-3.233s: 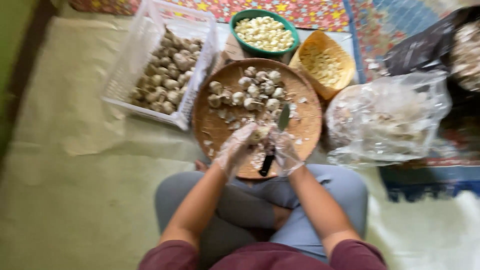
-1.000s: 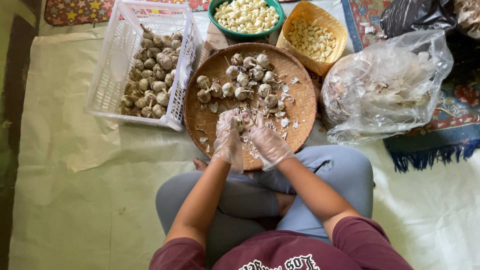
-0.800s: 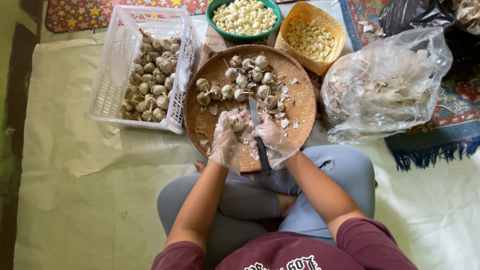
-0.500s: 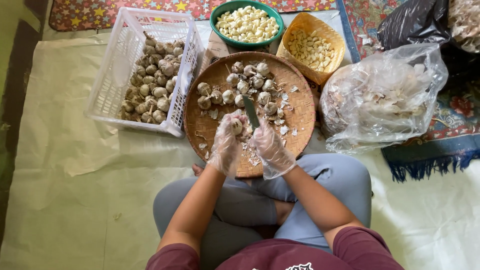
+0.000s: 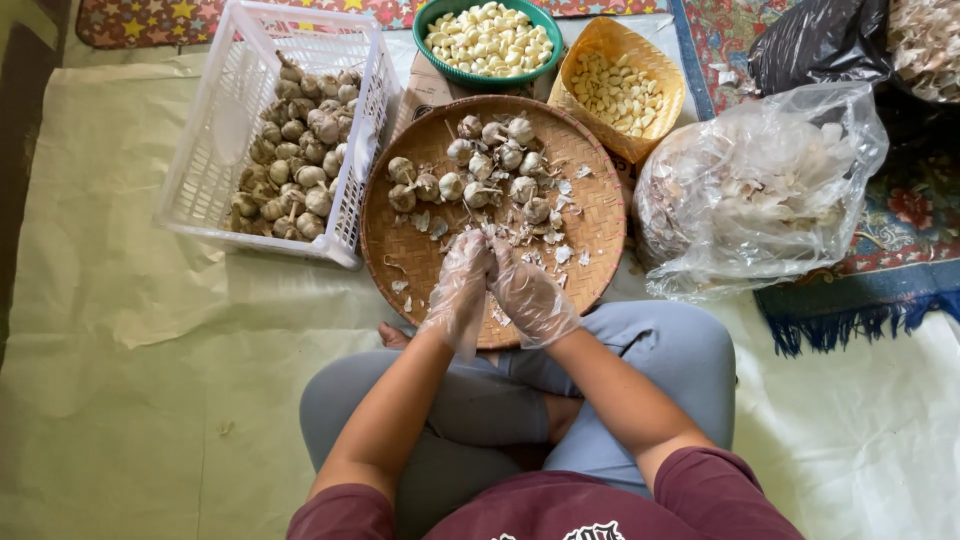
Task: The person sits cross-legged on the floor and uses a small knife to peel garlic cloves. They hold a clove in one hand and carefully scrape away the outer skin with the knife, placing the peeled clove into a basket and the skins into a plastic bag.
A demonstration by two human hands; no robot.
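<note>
seated cross-legged at lower centre of the frame, both hands over the near half of a round woven tray (image 5: 400, 250).

hidden or unclear:
- left hand (image 5: 462, 283) and right hand (image 5: 528, 292) in loose clear plastic gloves, pressed together fingertip to fingertip; fingers curled inward as if pinching something small between them, but the item itself covered by the gloves and not identifiable. firm clench or light pinch: cannot tell.
- no blade or tool distinguishable in either hand.
- clear plastic bag (image 5: 760, 190) at right of the frame, contents blurred by the film; pale papery skins apparent inside.
- black bag (image 5: 815, 40) at upper right, cut off by the top edge; contents not visible.
- lower layers in the white plastic crate (image 5: 215, 120) at upper left covered by the top layer, so no exact count.

counts:
- garlic bulbs (image 5: 470, 175) on the far half of the tray: about twelve, with loose skin scraps between them and the hands.
- containers of peeled cloves: two, a green bowl (image 5: 425, 25) at top centre, partly cut off, and a yellow woven basket (image 5: 580, 45) just right of it.
- crate of whole bulbs: one, touching the tray's left rim.
- hands: two, both the wearer's own.
</note>
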